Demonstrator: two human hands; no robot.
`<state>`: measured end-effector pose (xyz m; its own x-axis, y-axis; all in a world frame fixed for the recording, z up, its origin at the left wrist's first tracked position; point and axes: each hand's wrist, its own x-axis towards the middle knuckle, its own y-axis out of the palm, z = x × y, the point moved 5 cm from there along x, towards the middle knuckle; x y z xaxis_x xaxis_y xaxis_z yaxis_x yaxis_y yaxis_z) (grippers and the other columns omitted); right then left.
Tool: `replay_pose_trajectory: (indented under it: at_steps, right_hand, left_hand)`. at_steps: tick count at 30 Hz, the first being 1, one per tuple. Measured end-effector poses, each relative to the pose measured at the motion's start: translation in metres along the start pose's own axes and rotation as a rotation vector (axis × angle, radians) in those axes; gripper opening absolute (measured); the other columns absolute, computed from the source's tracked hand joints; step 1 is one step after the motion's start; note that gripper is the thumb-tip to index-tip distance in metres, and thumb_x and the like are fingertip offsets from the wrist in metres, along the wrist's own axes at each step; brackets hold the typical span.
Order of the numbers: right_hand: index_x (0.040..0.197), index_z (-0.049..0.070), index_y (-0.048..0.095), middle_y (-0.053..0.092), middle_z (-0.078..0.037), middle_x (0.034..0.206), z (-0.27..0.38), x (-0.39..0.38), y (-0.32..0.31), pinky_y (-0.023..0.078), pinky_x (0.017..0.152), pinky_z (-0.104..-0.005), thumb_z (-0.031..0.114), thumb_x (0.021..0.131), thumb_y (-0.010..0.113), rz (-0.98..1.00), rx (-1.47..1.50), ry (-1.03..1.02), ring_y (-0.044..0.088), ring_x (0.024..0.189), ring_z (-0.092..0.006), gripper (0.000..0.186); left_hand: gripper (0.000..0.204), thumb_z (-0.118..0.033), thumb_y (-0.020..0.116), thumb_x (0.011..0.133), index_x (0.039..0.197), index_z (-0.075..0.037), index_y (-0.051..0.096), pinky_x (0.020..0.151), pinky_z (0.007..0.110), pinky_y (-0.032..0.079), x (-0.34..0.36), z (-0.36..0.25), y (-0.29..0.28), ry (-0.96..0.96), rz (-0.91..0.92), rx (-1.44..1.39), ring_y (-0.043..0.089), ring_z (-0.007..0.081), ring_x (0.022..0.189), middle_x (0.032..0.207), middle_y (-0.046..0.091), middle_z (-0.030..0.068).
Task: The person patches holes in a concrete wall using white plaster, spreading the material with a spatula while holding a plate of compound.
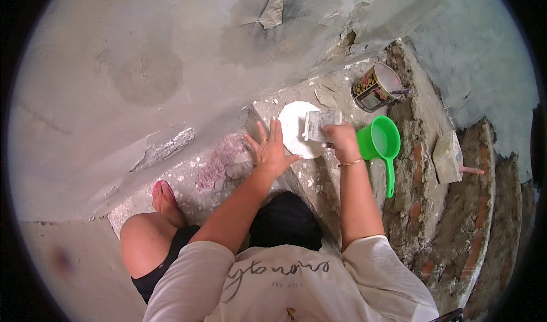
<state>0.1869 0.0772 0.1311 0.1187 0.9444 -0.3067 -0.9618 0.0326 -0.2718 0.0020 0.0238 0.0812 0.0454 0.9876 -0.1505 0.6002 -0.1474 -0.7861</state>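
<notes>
My left hand [273, 148] is open with its fingers spread, at the left edge of a round white patch of powder or paste [297, 122] on the concrete step. In my right hand [342, 140], a flat grey-white rectangular piece [320, 124], smeared with white, is gripped by its right end. It lies over the right part of the patch; its exact kind is unclear. Just right of that hand stands a green plastic dipper [380, 138] with whitish liquid inside, its handle pointing toward me. A crumpled pinkish cloth [219, 165] lies left of my left hand.
A patterned paint bucket [373, 88], with a dark handle sticking out, stands at the far right of the step. Rough brick steps [419, 208] run along the right, bearing a whitish block-shaped thing with a pink handle [448, 158]. A peeling grey wall [142, 66] rises behind.
</notes>
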Motion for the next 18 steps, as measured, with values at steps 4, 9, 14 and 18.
replay_pose_trajectory:
  at_steps: [4,9,14,18]
  right_hand:
    - [0.099,-0.002,0.061,0.066,-0.009,0.089,0.023,-0.028,0.012,0.053,0.054,-0.0340,0.008,0.084,0.062,0.031,0.574,0.223,0.065,0.073,-0.0213,0.018]
    - [0.107,0.000,0.059,0.066,-0.009,0.093,0.066,-0.056,0.041,0.052,0.061,-0.0314,0.006,0.086,0.060,0.143,0.841,0.107,0.065,0.077,-0.0208,0.022]
    - [0.102,0.001,0.063,0.066,-0.008,0.099,0.142,-0.087,0.066,0.050,0.068,-0.0295,0.001,0.087,0.060,-0.025,0.708,-0.547,0.063,0.085,-0.0144,0.015]
    - [0.120,-0.006,0.057,0.062,-0.013,0.115,0.188,-0.096,0.097,0.052,0.082,-0.0304,-0.008,0.090,0.051,-0.341,0.435,-1.174,0.062,0.097,-0.0181,0.030]
  left_hand:
    - [0.116,-0.048,0.077,0.066,0.147,0.001,0.011,0.106,0.067,-0.007,-0.001,0.006,0.001,0.017,-0.044,-0.013,-0.002,0.0394,0.143,0.155,0.015,0.0136]
    - [0.118,-0.049,0.078,0.063,0.146,0.003,0.012,0.104,0.070,-0.005,0.000,0.002,0.003,0.037,-0.065,-0.007,0.000,0.0420,0.142,0.154,0.016,0.0169]
    - [0.113,-0.048,0.074,0.070,0.147,0.003,0.009,0.106,0.068,-0.009,-0.004,-0.001,0.000,0.016,0.005,0.004,-0.003,0.0394,0.143,0.156,0.012,0.0136]
    - [0.111,-0.051,0.070,0.073,0.148,0.000,0.006,0.106,0.068,-0.009,0.000,0.005,0.003,-0.005,0.038,0.081,-0.005,0.0390,0.143,0.156,0.010,0.0120]
